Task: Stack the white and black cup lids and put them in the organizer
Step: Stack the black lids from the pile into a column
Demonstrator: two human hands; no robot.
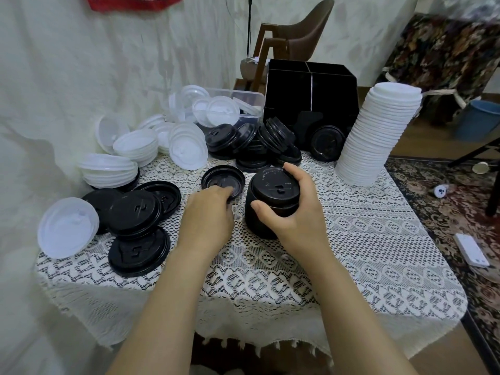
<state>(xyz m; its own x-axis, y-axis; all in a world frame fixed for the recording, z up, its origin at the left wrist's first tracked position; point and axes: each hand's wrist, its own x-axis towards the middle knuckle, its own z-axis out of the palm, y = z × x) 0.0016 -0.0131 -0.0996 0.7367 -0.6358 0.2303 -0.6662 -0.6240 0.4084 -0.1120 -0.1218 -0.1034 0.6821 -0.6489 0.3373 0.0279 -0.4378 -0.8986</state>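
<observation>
Lace-covered tabletop, head view, with white drapery behind and patterned carpet to the right. A black organizer [311,96] stands at the far edge, its compartments apparently empty from this angle. A tall white lid stack [378,136] rises near the far right corner and leans visibly toward that side. Loose white lids [146,147] and loose black lids [135,220] crowd the left edge. The right hand [295,212] wraps thumb and fingers round a short black stack [273,201] standing mid-table. The left hand [213,209] has curled fingers on the near rim of a single black lid [223,180], which lies hollow side up just beside that stack. The thumb is hidden, so a true pinch cannot be confirmed. Risks, as judged: the single lid lies upturned and, if added without being turned over, would not nest and could cock the stack. A shallow hold on its rim could let it slip. An elbow swinging toward the organizer could topple the leaning white stack off the right edge.
</observation>
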